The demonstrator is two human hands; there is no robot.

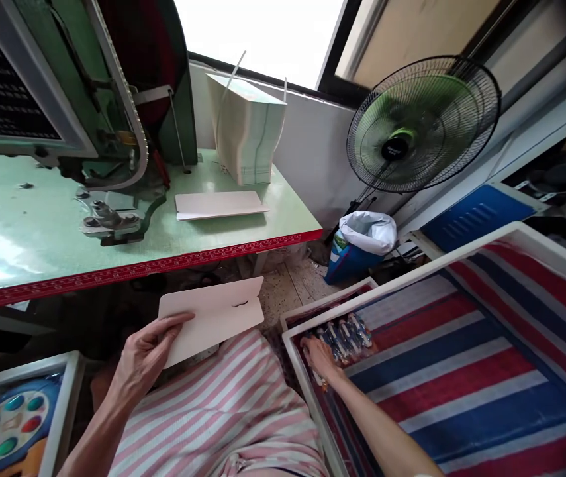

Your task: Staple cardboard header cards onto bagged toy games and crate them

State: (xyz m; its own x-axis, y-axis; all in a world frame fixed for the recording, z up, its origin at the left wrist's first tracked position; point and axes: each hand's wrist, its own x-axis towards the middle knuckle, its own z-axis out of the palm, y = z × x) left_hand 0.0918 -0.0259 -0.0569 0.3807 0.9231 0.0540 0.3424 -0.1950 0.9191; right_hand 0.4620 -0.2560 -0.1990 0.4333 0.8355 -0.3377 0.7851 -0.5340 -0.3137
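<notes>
While the left hand pinches a pale flat cardboard card level above the striped lap, the right hand's fingers close loosely over small blue-and-white packets in the white-framed striped tray at right.

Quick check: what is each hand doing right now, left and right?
Left hand: closed on a cream card, held by its left end.
Right hand: resting on small packets in the striped tray; grip cannot be told.
</notes>
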